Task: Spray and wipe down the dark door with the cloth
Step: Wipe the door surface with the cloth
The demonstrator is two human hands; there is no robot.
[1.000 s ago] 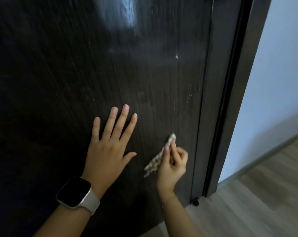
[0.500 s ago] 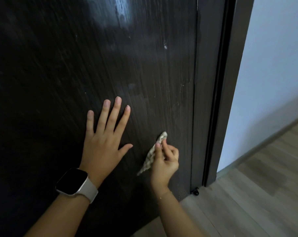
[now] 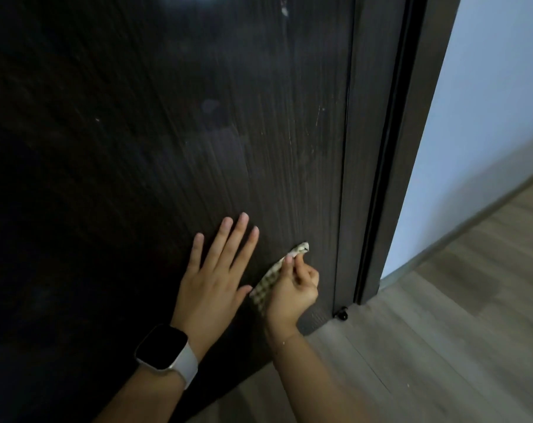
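The dark wood-grain door [image 3: 173,141] fills most of the view. My left hand [image 3: 214,274] lies flat on its lower part, fingers spread, with a watch on the wrist. Just to its right, my right hand [image 3: 294,288] pinches a small checked cloth [image 3: 271,277] and presses its folded tip against the door close to the door's right edge. No spray bottle is in view.
The dark door frame [image 3: 384,166] runs down the right side of the door. A small black door stop [image 3: 341,314] sits at the frame's foot. A pale wall [image 3: 479,123] with a skirting board and a grey wood floor [image 3: 427,346] lie to the right.
Both hands have shifted lower on the door, and the view has tilted down with them. The cloth stays pinched in my right hand against the door.
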